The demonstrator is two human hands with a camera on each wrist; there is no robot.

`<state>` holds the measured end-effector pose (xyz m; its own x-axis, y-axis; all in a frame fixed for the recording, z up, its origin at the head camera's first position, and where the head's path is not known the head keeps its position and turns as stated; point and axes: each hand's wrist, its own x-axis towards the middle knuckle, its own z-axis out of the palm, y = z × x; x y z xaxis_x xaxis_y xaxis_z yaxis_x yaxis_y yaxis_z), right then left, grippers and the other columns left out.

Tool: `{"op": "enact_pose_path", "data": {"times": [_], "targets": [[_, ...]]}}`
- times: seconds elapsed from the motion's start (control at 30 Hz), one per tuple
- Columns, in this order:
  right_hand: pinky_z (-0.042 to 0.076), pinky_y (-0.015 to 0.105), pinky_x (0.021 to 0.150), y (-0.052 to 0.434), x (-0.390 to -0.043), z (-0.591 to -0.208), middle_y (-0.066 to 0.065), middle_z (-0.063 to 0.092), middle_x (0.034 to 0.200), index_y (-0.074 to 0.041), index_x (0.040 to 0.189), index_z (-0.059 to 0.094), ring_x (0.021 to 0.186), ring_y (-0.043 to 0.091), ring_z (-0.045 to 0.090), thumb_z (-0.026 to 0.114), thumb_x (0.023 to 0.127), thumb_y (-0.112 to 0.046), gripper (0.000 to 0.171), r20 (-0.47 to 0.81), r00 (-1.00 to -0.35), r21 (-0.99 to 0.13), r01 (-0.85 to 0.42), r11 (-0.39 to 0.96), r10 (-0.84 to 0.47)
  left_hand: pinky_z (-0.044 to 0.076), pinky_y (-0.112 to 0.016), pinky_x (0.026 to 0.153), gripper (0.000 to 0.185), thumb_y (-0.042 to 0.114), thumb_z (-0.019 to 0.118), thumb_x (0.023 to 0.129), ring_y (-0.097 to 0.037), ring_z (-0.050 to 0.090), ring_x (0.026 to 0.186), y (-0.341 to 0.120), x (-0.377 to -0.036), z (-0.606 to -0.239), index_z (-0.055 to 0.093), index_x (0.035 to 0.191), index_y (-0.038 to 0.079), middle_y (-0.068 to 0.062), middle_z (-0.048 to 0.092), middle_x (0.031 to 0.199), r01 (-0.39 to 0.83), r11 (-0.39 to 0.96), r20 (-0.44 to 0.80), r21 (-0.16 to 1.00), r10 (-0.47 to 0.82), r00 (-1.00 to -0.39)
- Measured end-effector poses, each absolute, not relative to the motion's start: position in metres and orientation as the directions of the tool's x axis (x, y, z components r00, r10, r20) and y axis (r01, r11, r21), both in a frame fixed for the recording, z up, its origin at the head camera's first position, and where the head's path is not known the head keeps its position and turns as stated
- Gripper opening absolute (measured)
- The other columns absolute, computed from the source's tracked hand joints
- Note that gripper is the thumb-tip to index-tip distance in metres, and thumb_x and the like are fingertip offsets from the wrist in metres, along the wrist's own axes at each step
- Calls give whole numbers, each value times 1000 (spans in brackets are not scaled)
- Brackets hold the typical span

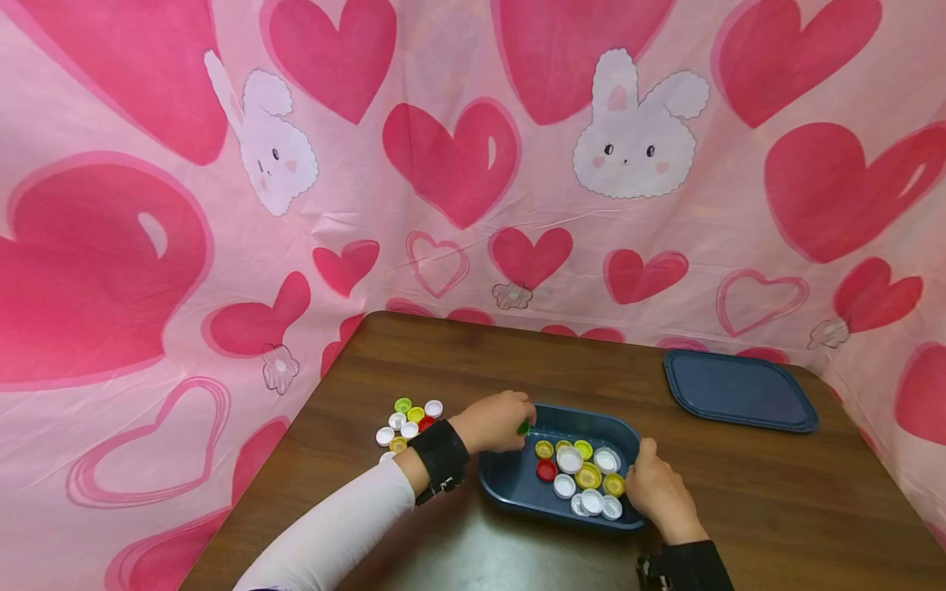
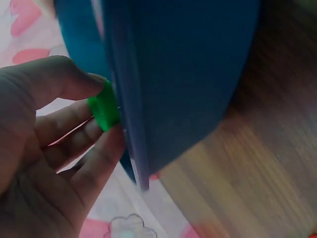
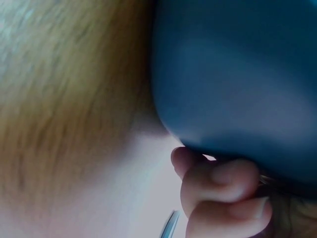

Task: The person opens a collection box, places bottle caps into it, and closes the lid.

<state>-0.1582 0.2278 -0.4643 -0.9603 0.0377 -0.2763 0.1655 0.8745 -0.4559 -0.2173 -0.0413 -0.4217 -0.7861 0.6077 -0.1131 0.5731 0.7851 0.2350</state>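
Observation:
A dark blue plastic box (image 1: pixel 517 486) stands on the table, holding several white, yellow and red bottle caps (image 1: pixel 569 460), mostly toward its right side. My left hand (image 1: pixel 498 420) is over the box's left rim and pinches a green bottle cap (image 2: pixel 104 106) between thumb and fingers. In the left wrist view that cap is right at the box's rim. On the opposite side, my right hand (image 1: pixel 660 490) grips the box's right edge. Its fingers (image 3: pixel 223 178) curl under the rim in the right wrist view; the thumb is hidden there.
A loose group of white, yellow, red and green caps (image 1: pixel 409 429) lies on the wooden table (image 1: pixel 576 369) left of the box, partly hidden by my left wrist. A flat blue lid (image 1: pixel 739 390) lies at the back right. Pink heart-patterned cloth (image 1: pixel 443 271) hangs behind the table.

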Motion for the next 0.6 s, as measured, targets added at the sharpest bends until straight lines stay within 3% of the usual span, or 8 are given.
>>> {"op": "enact_pose_path", "data": {"times": [0.43, 0.6], "targets": [[50, 51, 66, 227, -158, -464, 36, 60, 103, 12, 126, 31, 79, 40, 62, 46, 99, -11, 39, -280, -959, -458, 159, 875, 27, 51, -23, 77, 16, 18, 77, 89, -9, 55, 83, -20, -218, -428, 77, 104, 16, 4, 67, 95, 627, 775, -220, 82, 628, -747], [50, 50, 66, 227, -158, -464, 37, 60, 104, 12, 126, 32, 79, 39, 62, 46, 99, -11, 38, -286, -958, -454, 167, 875, 34, 51, -23, 79, 15, 17, 78, 88, -9, 56, 84, -18, -223, -434, 76, 103, 16, 5, 68, 95, 624, 777, -226, 82, 624, -748]]}}
